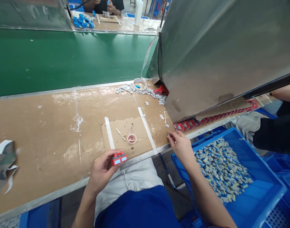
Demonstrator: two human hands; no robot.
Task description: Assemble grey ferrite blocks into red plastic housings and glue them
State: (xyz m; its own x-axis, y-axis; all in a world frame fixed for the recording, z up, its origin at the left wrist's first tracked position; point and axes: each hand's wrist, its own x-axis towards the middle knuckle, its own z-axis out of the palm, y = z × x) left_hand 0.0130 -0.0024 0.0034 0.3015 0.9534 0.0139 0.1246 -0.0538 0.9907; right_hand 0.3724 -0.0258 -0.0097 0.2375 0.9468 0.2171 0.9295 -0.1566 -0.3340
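My left hand [102, 168] holds a small red toy vehicle [119, 158] with pale blue windows between thumb and fingers, over the table's front edge. Out to the right, my right hand [180, 144] is closed in a pinch at the table edge, on a small piece too tiny to make out. Between them lies a cardboard sheet [118, 126] held by white tape strips, bearing a small cup [132, 139] of reddish stuff with a swab across it and another swab [120, 134] beside it. Small grey pieces [161, 117] lie beyond my right hand.
Grey pieces [126, 88] and a white tape roll [139, 84] lie at the table's back. A metal panel [221, 57] rises at right, above a row of red vehicles [187, 124]. A blue crate [261, 183] of small parts stands right. Other people sit across and at right.
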